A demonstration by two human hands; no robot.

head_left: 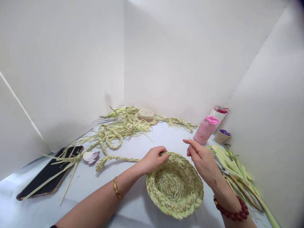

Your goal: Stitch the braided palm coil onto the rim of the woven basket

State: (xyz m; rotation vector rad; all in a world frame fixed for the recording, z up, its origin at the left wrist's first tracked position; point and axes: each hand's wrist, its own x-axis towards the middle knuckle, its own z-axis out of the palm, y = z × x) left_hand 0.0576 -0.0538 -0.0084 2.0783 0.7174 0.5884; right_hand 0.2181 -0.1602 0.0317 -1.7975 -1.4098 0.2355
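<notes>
A round basket (pixel 174 186) of coiled, braided plant fibre is tilted toward me, its hollow inside and spiral bottom showing. My left hand (pixel 154 160) is closed on its far left rim, with the thumb over the edge. From beneath that hand a braid (pixel 122 158) of the same fibre runs left across the cloth. Just above the basket's far right rim is my right hand (pixel 201 158), index finger stretched out to the left and the other fingers curled in by the thumb. Whatever those curled fingers hold, if anything, is too small to see.
Loose fibre strands (pixel 133 125) and a small coiled piece (pixel 146 115) lie at the back. A black phone (pixel 51 174) and a garlic-like bulb (pixel 90 156) are left. On the right are a pink bottle (pixel 205 131), a cup (pixel 222 136), scissors (pixel 247 191) and green leaves (pixel 234 161).
</notes>
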